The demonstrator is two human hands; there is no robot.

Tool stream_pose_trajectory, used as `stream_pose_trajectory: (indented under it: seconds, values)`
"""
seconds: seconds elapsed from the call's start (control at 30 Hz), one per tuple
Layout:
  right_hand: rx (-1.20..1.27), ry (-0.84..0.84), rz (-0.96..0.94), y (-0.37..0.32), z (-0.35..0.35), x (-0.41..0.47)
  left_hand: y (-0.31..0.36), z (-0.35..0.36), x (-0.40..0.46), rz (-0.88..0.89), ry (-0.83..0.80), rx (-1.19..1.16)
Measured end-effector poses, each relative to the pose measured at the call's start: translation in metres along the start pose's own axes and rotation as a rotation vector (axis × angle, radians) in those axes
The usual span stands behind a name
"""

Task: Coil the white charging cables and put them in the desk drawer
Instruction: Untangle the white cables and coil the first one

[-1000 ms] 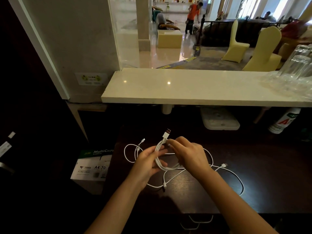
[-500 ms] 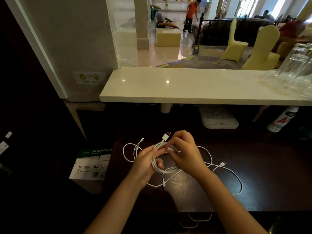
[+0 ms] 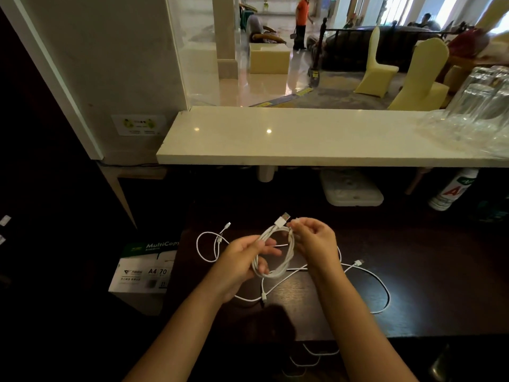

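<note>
my left hand (image 3: 239,260) is curled around one side of a coiled white cable (image 3: 278,253), fingers threaded through the loop and gripping it. my right hand (image 3: 314,239) pinches the top of the same coil between thumb and fingertips, just beside the usb plug (image 3: 282,218) that sticks up from the bundle. the coil hangs between both hands, lifted just above the dark bench (image 3: 413,285). under and around my hands, loose white cable (image 3: 381,285) lies uncoiled on the bench: one loop trails out to the left, a longer one sweeps right, with small connectors at the ends. off the bench's left edge sits a box of a4 paper (image 3: 143,274). beyond the bench runs a pale stone counter (image 3: 303,139) with stacked clear glasses (image 3: 479,100) at its right end.
</note>
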State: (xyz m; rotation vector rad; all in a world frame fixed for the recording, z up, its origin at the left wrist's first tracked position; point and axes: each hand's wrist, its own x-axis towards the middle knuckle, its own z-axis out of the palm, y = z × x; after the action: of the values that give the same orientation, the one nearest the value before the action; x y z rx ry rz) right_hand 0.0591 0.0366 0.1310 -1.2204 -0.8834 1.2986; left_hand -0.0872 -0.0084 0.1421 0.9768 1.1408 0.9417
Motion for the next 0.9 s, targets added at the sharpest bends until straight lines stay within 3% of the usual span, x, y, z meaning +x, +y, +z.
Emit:
stream_pose_trajectory:
  seconds: [0.07,0.17,0.37,0.53,0.7,0.9]
  values:
    - [0.138,-0.007,0.141,0.002,-0.003,-0.002,0.0,-0.004,0.002,-0.019,0.002,-0.167]
    - [0.012,-0.09,0.15,0.005,-0.009,-0.002,-0.006,-0.012,0.001,-0.072,-0.023,-0.393]
    - [-0.562,-0.14,-0.048,0.016,-0.009,-0.003,-0.018,-0.003,0.005,-0.114,0.036,-0.449]
    - [-0.632,-0.215,0.038,0.021,-0.016,-0.007,-0.024,-0.011,0.006,-0.124,0.074,-0.481]
    - [-0.349,-0.204,0.219,0.023,-0.023,-0.007,-0.029,-0.017,0.005,-0.091,0.164,-0.223]
    - [-0.357,-0.127,0.17,0.024,-0.025,-0.005,-0.035,-0.019,0.014,0.084,0.26,0.306]
